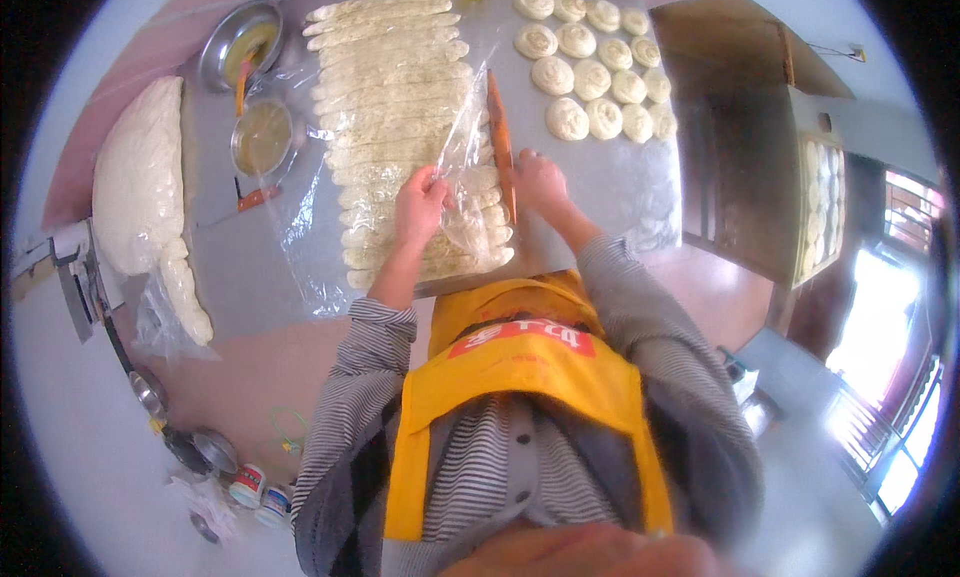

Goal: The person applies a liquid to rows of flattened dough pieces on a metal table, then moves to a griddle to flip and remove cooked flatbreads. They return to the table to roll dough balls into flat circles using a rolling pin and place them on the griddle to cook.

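Observation:
My left hand (421, 208) pinches a bunched edge of clear plastic film (466, 138) above the near dough strips. Under the film lies a long row of dough strips (394, 116), side by side on the metal-grey tabletop (247, 266). A tapered wooden rolling pin (501, 142) rests along the right ends of the strips. Just right of the pin is my right hand (541, 181), low over the table with its fingers curled; whether anything is in them cannot be made out. Several coiled dough rounds (592, 80) sit in rows beyond it.
At the left lies a large dough slab (142, 179) with a narrow dough piece (184, 292). Two metal bowls, one with a brush (244, 82) and one with a pale filling (261, 136), stand near a wooden-handled tool (259, 197). A rack (821, 202) holds more rounds at right.

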A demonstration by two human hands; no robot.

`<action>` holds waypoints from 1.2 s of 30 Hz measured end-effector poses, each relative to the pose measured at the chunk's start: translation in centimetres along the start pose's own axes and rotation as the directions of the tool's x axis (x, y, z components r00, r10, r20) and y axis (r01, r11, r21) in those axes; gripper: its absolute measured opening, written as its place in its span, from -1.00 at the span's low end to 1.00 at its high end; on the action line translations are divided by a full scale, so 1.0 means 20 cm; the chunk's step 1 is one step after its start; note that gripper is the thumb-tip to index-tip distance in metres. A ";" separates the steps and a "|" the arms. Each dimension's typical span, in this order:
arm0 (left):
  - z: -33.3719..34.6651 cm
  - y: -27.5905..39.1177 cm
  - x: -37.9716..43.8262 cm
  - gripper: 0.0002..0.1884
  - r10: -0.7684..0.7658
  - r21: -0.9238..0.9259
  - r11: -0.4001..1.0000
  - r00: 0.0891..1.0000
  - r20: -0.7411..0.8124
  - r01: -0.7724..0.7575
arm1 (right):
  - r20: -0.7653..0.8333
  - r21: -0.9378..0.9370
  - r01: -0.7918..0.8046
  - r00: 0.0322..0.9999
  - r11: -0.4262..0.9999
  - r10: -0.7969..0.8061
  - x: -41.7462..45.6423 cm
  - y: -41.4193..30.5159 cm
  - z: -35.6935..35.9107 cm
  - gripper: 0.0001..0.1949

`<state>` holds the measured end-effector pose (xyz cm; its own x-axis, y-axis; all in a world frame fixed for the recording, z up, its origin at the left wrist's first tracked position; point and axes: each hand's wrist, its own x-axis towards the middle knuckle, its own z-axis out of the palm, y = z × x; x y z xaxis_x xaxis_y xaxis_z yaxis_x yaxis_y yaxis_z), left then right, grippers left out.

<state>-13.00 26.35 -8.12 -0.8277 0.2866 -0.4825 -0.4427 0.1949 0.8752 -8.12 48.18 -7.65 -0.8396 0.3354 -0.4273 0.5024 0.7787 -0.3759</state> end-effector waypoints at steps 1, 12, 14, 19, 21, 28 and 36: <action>-0.01 0.01 0.00 -0.70 0.021 0.005 1.000 1.000 -0.008 -0.021 | 0.036 -0.055 -0.004 0.999 0.998 0.006 0.01 0.01 0.02 -0.69; 0.34 0.11 -0.14 -0.61 0.165 0.078 0.979 0.958 0.233 -0.188 | -0.283 0.131 -0.062 0.954 0.989 0.097 -0.13 0.39 -0.07 -0.70; 0.37 0.11 -0.15 -0.60 0.174 0.156 0.964 0.953 0.248 -0.217 | -0.343 0.163 -0.040 0.935 0.986 0.095 -0.21 0.41 -0.10 -0.70; 0.40 -0.08 -0.25 -0.65 0.113 0.118 0.981 0.942 0.316 -0.157 | -0.288 0.151 -0.012 0.956 0.989 0.055 -0.17 0.31 -0.07 -0.72; 0.40 -0.13 -0.34 -0.69 0.141 0.156 0.970 0.952 0.272 -0.188 | -0.291 0.187 0.009 0.956 0.982 0.046 -0.05 0.26 0.01 -0.75; 0.42 -0.14 -0.60 -0.73 0.044 0.357 0.926 0.975 0.219 -0.122 | -0.250 0.262 0.126 0.967 0.957 -0.059 0.14 0.26 0.15 -0.78; 0.92 -0.21 -0.77 -0.72 0.074 0.367 0.914 0.962 0.263 -0.171 | 0.023 0.282 0.279 0.955 0.918 -0.297 -0.61 1.24 -0.12 -0.74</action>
<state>8.02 38.39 -4.97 -0.7384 0.5365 -0.4086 -0.1370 0.4739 0.8699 14.00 64.71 -9.76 -0.9459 0.0767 -0.3151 0.2853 0.6585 -0.6964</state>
